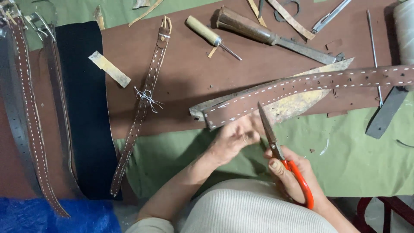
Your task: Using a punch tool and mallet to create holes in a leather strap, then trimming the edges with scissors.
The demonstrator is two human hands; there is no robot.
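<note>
Green-covered worktable (366,168); dark red stool (388,209), perhaps, below.

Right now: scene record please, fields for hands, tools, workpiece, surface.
left hand: left hand by the near end of the stitched brown strap, blurred
right hand: right hand holds orange-handled scissors, blades pointing up toward strap
surface: brown leather sheet over green cloth
nearby: awl, long knife, narrow strap

Right hand (293,174) grips orange-handled scissors (280,155), blades pointing far, tip just beside a brown stitched leather strap (302,86). Left hand (233,138) holds the strap's near-left end. A narrower stitched strap (140,108) lies well apart, left, on brown leather sheet (181,73).
</note>
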